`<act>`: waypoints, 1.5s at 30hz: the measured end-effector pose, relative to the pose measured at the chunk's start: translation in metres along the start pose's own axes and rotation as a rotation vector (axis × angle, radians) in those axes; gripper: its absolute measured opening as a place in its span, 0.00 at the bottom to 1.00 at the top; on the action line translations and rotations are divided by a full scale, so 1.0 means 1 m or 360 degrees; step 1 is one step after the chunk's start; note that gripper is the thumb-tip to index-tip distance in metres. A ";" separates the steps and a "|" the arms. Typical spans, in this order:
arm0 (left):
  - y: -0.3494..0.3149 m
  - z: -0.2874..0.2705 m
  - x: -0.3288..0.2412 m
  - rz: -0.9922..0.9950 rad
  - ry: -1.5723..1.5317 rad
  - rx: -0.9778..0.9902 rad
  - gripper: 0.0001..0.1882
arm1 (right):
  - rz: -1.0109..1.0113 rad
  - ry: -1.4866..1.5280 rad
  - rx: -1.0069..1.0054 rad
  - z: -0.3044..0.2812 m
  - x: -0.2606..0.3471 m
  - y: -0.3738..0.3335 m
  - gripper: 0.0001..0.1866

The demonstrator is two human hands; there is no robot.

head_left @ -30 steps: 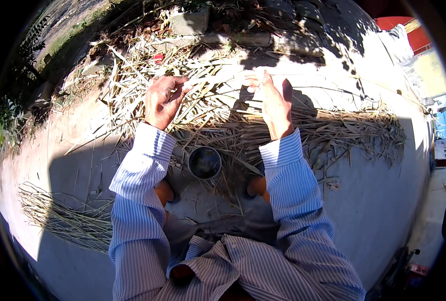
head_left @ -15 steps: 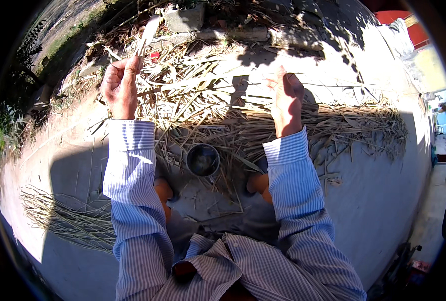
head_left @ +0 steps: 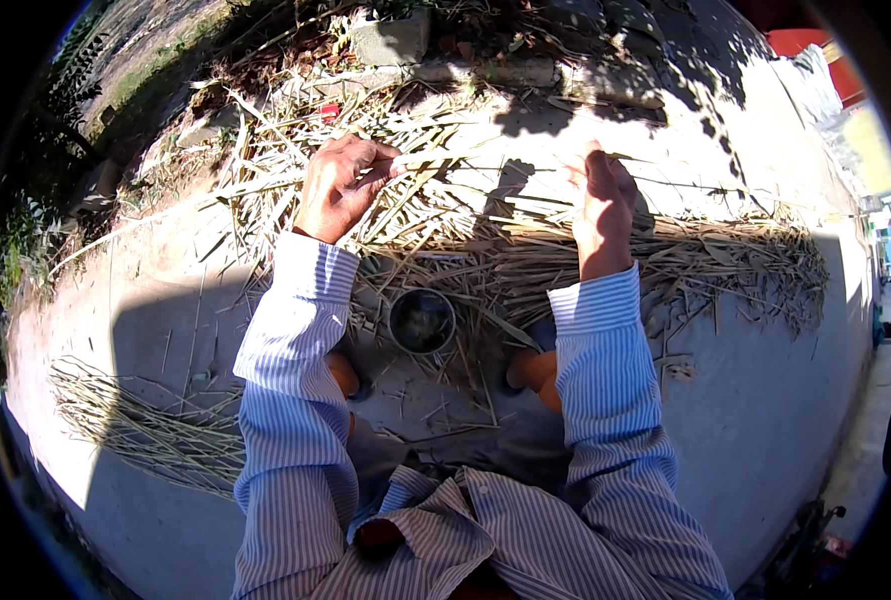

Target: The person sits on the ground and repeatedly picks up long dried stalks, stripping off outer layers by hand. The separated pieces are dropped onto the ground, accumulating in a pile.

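Pale, straw-coloured plant material is found in work: a slender strip (head_left: 430, 159) is pinched by the left hand (head_left: 345, 188), its fingers curled tight against the thumb. The strip is located above the heap of loose leaves (head_left: 395, 225), in the space between the hands; its long axis is set crosswise, left to right, with the near-level run pointed towards the right hand (head_left: 603, 205). That hand is held thumb up with the fingers partly bent; owing to glare, its grip on the strip cannot be determined. Beyond the left hand, a long stalk (head_left: 205, 200) is seen slanting down to the left; whether it is one piece with the strip cannot be established. Any marking on the small red item (head_left: 329, 112) is too small to be read. A round bowl (head_left: 391, 328) is placed below the heap, a bundle of dry stalks (head_left: 715, 250) is laid crosswise at right, and thin greenish stems (head_left: 155, 425) are gathered at lower left.
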State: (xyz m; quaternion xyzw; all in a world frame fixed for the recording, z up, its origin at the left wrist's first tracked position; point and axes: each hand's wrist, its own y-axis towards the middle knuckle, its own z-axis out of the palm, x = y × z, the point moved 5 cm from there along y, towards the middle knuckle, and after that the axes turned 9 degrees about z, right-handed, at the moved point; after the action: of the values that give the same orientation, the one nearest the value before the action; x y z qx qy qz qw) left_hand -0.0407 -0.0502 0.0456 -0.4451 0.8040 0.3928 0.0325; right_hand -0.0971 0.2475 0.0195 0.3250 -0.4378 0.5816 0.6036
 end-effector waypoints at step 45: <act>-0.024 0.027 0.005 -0.0479 -0.0224 0.0085 0.15 | 0.0254 -0.0060 0.0143 0.022 -0.032 -0.009 0.15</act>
State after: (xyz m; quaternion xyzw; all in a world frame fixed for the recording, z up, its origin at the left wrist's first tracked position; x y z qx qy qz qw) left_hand -0.0338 -0.0425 0.0102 -0.5310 0.7341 0.3921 0.1591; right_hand -0.0893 0.2131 0.0006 0.3270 -0.4470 0.6407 0.5318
